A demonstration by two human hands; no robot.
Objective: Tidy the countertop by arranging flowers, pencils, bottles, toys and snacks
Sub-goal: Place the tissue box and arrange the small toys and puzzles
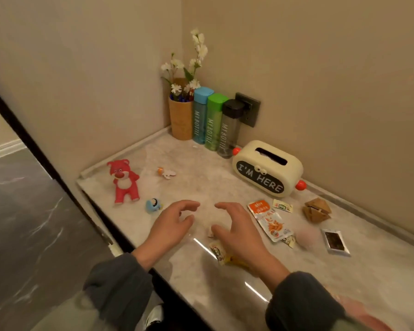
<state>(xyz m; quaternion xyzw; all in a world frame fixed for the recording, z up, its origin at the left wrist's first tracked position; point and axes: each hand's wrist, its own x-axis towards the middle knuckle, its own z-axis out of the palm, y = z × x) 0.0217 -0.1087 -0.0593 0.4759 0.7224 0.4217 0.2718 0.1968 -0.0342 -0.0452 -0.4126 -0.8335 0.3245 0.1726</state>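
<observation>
Both hands were positioned over the front of the pale marble-patterned worktop [201, 168]. The left hand [175, 223] and the right hand [237, 232] faced each other, fingers spread wide and loosely curved, holding nothing. Contact with the surface could not be determined.

Rear corner, left to right:
- A tan cylindrical holder [181, 123] contained white artificial flowers [197, 51] and blue-tipped pencils [179, 97].
- A blue translucent bottle [200, 118], a green translucent bottle [213, 123] and a clear bottle with a black cap [228, 130] stood upright in a row, each touching the next.
- A dark wall socket [249, 108] was mounted behind the black-capped bottle.

A cream plastic tissue box lettered "I'M HERE" [268, 168] sat near the right wall, just beside the bottles.

Left side of the worktop:
- A red bear toy [124, 181] stood near the edge.
- A small blue toy [152, 205] lay just beside the left hand.
- A small orange-and-white toy [166, 172] lay further back.

Right side of the worktop:
- An orange-and-white snack packet [269, 219] lay flat just beside the right hand.
- A small white-and-green sachet [282, 206] lay behind the packet.
- A wooden faceted puzzle [317, 212] and a dark rectangular packet with a white border [335, 242] lay further right.
- A white-and-yellow snack wrapper [219, 253] lay partly hidden under the right wrist.
</observation>
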